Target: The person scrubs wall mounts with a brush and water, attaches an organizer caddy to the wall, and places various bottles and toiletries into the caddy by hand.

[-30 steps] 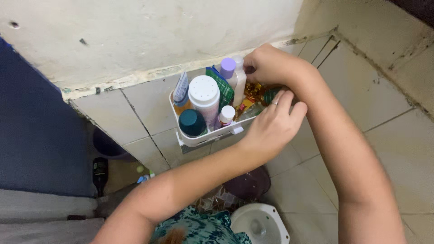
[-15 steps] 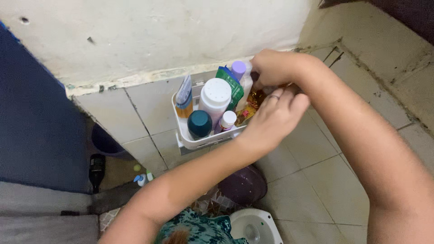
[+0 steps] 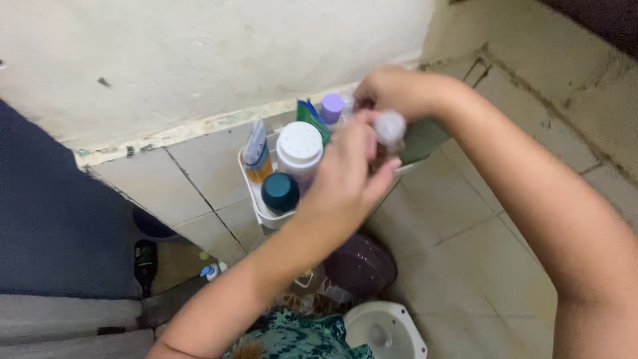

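From the head view I look down on a white wall rack (image 3: 256, 203) fixed to a tiled wall (image 3: 199, 166), and both of my hands are up at its right end. My left hand (image 3: 345, 176) is raised in front of the rack with its fingers curled around a small bottle with a pale cap (image 3: 389, 126); the thumb and fingers close on the bottle's body, so only the cap and a bit of the neck show above them. The bottle stands roughly upright, just above the right part of the rack and lifted clear of the other things in it. My right hand (image 3: 392, 90) is just behind and above the bottle, close to the wall; its fingers are bent, but motion blur keeps me from telling whether they grip the cap, merely touch it, or hold something else.

Left of my hands the rack holds a white tub with a dotted lid (image 3: 299, 146), a dark teal cap (image 3: 280, 191) in front of it, an upright tube (image 3: 256, 153) at the far left, a green packet (image 3: 311, 116) and a bottle with a lilac cap (image 3: 332, 106) at the back.

Below the rack, on the floor, I see a purple bowl (image 3: 362, 266), a white basin (image 3: 385, 329) and a dark bottle (image 3: 145, 262) off to the left.
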